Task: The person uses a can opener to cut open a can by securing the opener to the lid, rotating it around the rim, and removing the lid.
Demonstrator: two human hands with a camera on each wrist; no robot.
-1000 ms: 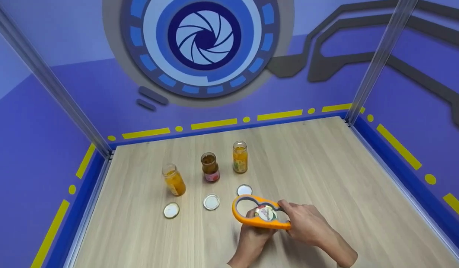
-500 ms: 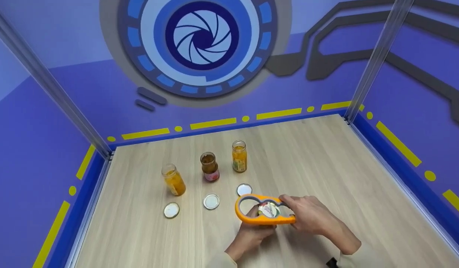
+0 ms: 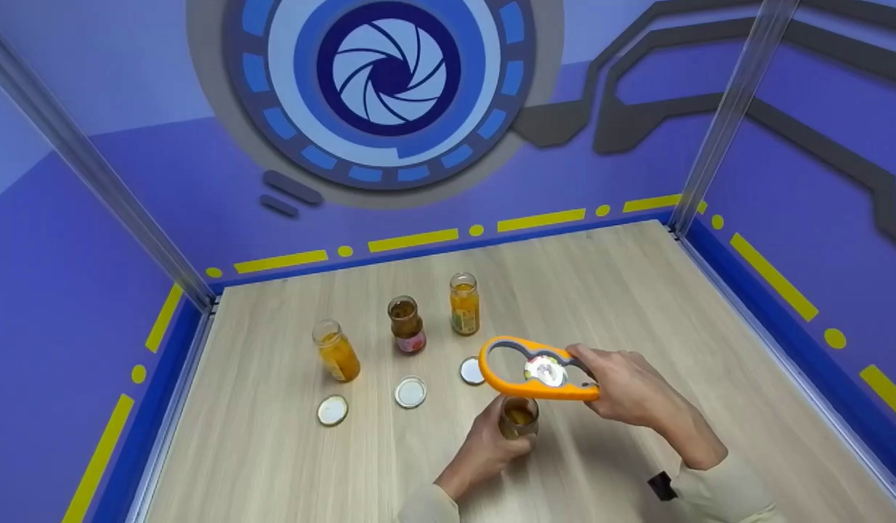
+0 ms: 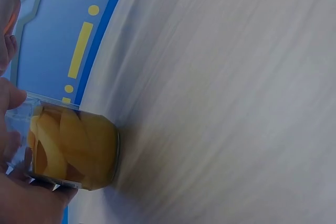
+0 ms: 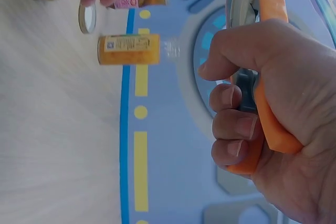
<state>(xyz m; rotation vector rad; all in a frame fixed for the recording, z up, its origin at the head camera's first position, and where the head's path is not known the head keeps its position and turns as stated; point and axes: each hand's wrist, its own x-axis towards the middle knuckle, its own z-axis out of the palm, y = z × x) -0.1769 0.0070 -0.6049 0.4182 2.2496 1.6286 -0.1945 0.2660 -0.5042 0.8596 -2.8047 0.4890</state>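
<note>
My left hand (image 3: 484,443) grips an uncapped glass jar (image 3: 519,420) low over the table. In the left wrist view the jar (image 4: 86,145) shows yellow fruit pieces inside, with fingers wrapped round its upper part. My right hand (image 3: 629,388) holds an orange jar opener (image 3: 557,392) by its handle end, fingers curled round it. A printed lid (image 3: 546,371) sits in the opener's middle opening, raised above and apart from the jar. In the right wrist view the opener (image 5: 272,124) lies across the palm.
Three uncapped jars stand farther back: an orange-filled one (image 3: 338,356), a brown one with a pink label (image 3: 408,330) and a yellow one (image 3: 465,309). In front lie a left lid (image 3: 333,410), a middle lid (image 3: 410,392) and a right lid (image 3: 471,370). Walls enclose the wooden table (image 3: 273,450).
The right hand has lifted the jar opener up and to the right, and the lid has come off the jar with it. The left hand still grips the jar, whose mouth now shows.
</note>
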